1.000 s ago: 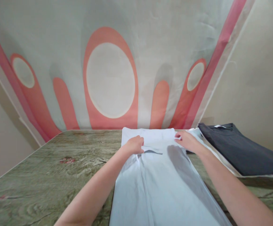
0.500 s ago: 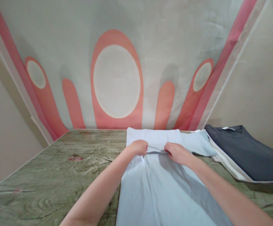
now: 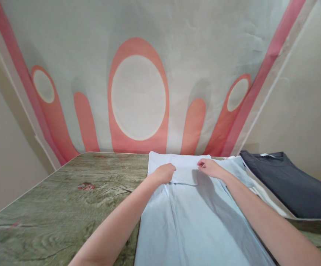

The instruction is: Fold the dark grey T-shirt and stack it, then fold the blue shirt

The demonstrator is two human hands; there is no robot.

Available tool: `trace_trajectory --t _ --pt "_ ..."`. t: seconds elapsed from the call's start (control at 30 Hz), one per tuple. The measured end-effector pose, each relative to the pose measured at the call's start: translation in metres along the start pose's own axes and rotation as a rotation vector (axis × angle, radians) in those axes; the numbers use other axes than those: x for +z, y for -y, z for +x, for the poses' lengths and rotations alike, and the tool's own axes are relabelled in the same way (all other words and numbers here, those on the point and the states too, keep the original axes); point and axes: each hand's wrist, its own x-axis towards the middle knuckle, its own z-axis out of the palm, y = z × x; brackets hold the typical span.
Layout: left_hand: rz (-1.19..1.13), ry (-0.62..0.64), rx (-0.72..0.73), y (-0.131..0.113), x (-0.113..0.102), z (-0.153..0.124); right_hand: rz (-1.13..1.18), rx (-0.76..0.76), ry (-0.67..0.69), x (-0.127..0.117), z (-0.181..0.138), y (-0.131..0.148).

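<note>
A pale blue shirt (image 3: 188, 221) lies lengthwise on the green wood-grain table (image 3: 66, 199), its far end folded back toward me as a flap (image 3: 184, 170). My left hand (image 3: 164, 173) is curled in a loose fist, pressing on the flap's left part. My right hand (image 3: 209, 167) rests on the flap's right end with its fingers bent and pinched at the cloth. A sleeve (image 3: 239, 171) of the shirt spreads out to the right, beyond my right wrist.
A folded dark navy garment (image 3: 287, 181) lies on a white one (image 3: 265, 195) at the table's right side. A wall hanging (image 3: 138, 96) with orange and white ovals stands right behind the table's far edge. A reddish mark (image 3: 86, 186) is on the left tabletop.
My right hand moved left along the flap toward my left hand, then back out to the flap's right end. My left hand stayed in place. The camera shifted slightly.
</note>
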Motion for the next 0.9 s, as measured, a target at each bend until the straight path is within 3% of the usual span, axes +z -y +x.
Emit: trace_trajectory --t 0.2,0.4,0.7,0.8,0.9 --pt "0.048 -0.047 -0.066 0.022 0.029 0.003 -0.087 0.205 -0.105 0.028 0.053 -0.016" --pt "0.048 -0.056 -0.128 0.038 0.051 0.006 -0.146 0.222 -0.116 0.048 0.071 -0.012" --pt "0.034 -0.046 -0.14 0.037 0.055 0.006 -0.167 0.227 -0.191 0.044 0.059 -0.004" --pt "0.019 -0.048 -0.145 0.036 0.055 0.006 -0.186 0.194 -0.264 0.04 0.045 0.017" --pt "-0.007 -0.074 -0.131 0.039 0.056 0.008 -0.157 0.018 -0.263 0.04 0.021 0.053"
